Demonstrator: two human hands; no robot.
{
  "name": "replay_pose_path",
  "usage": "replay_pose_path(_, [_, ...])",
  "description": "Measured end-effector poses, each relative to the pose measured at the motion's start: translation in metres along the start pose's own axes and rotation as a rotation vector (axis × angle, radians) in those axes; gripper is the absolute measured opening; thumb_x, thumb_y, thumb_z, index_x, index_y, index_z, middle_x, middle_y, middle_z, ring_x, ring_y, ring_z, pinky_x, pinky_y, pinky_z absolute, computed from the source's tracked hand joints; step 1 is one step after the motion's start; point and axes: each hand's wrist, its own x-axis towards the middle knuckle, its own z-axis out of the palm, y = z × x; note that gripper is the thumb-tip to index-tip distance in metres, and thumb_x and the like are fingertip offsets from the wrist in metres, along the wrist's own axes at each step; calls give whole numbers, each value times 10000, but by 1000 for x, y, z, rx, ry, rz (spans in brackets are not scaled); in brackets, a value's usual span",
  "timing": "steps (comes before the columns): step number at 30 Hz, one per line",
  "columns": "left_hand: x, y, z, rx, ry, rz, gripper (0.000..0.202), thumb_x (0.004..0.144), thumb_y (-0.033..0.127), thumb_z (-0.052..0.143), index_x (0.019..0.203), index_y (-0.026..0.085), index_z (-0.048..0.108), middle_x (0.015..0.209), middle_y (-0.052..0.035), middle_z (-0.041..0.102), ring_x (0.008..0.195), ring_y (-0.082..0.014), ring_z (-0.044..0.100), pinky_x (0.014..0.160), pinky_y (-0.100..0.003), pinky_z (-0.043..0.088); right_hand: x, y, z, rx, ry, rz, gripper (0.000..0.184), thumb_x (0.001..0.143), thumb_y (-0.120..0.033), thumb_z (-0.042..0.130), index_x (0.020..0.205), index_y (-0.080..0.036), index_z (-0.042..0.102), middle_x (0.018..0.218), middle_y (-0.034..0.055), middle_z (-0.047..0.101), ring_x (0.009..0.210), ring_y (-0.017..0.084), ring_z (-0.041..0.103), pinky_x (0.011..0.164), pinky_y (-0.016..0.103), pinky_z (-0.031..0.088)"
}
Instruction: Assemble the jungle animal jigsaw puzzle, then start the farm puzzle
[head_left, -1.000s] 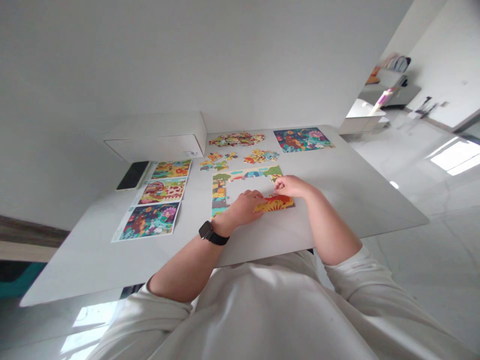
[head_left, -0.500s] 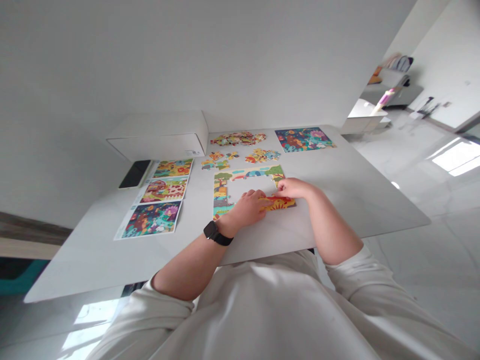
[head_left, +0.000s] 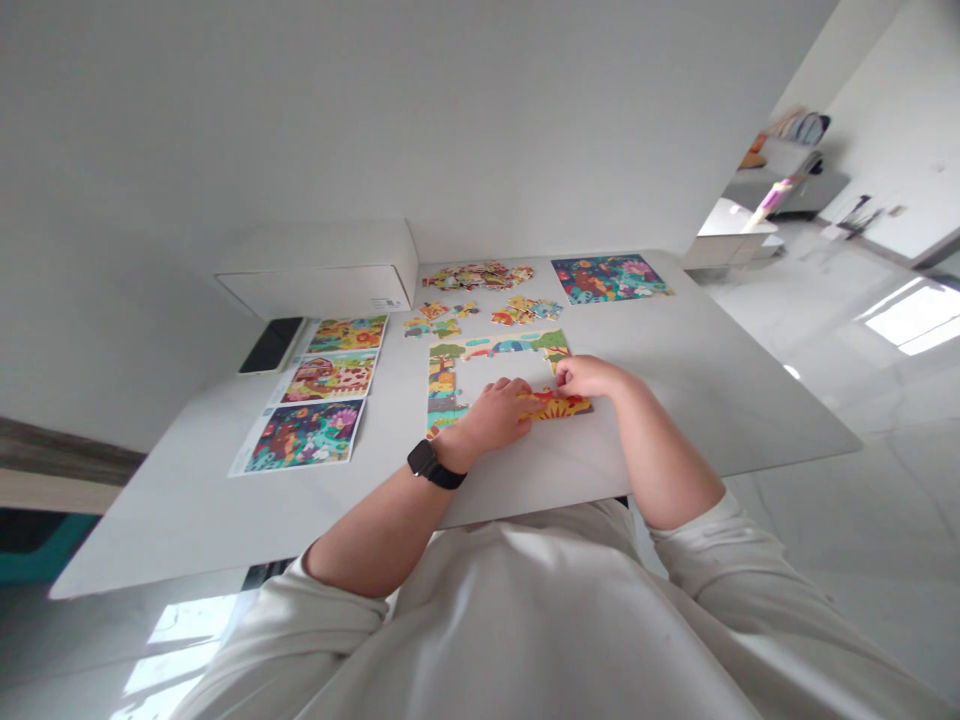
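While both hands curl down onto it, an orange puzzle strip [head_left: 555,405] lies flat near the middle of the bench [head_left: 750,400], at the lower right of a partly built jigsaw frame [head_left: 495,346]. The left hand [head_left: 495,415] sits at the strip's left end, fingers bent and drawn close together. The right hand [head_left: 589,377] reaches in from the other side, narrowly closed, with its fingertips on the strip's upper edge. Whether they grip it or only press on it is hard to tell.

The frame runs along its top and down its left side, and its lower left corner lies just beside the left wrist, which wears a black wristwatch [head_left: 427,464]. Toward the far edge of the bench lie two small clusters of loose pieces [head_left: 526,311] and [head_left: 435,318], with a heap of pieces [head_left: 477,275] behind them. A picture card [head_left: 609,279] lies near the far right corner, and three more picture cards [head_left: 328,378] form a column along the left edge. Past them are a black phone [head_left: 271,345] and a white box [head_left: 319,270].
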Motion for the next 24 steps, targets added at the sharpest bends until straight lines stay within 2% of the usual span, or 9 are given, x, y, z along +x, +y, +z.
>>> replay_pose_path(17, [-1, 4, -2, -15, 3, -44, 510, 933, 246, 599, 1411, 392, 700, 1381, -65, 635, 1210, -292, 583, 1057, -468, 474, 3, 1, 0, 2, -41, 5, 195, 865, -289, 783, 1047, -219, 780, 972, 20, 816, 787, 158, 701, 634, 239, 435])
replay_pose_path(24, [-1, 8, -5, -10, -13, -65, 505, 929, 250, 611, 1408, 382, 701, 1391, -68, 628, 1203, -295, 584, 1057, -462, 472, 3, -1, -2, -20, -15, 32, 185, 855, -343, 815, 1000, -229, 802, 967, 28, 820, 789, 165, 703, 646, 248, 435])
